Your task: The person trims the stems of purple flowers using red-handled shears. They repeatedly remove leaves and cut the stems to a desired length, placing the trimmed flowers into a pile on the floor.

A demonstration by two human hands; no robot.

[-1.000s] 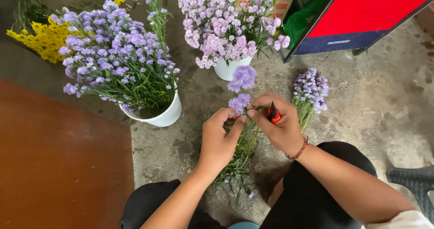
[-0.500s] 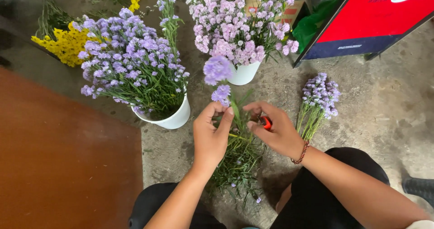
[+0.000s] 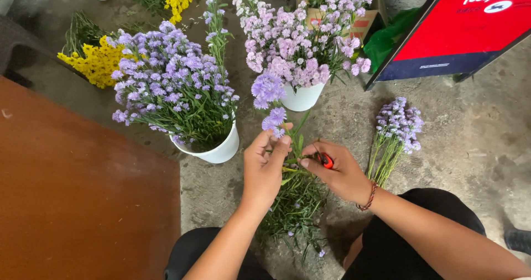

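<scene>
Pinching a purple stem [image 3: 275, 119] upright, the left hand [image 3: 265, 166] keeps it steady; red snips [image 3: 326, 159] are gripped in the right hand [image 3: 340, 172], fingers curled shut.

We see a slanted sign [image 3: 470, 31] at the top right, standing on the concrete floor: a red panel with white print above a dark blue lower band. Left of it, behind the pink flowers, a brown cardboard box [image 3: 362, 24] carries an orange-red label.
</scene>
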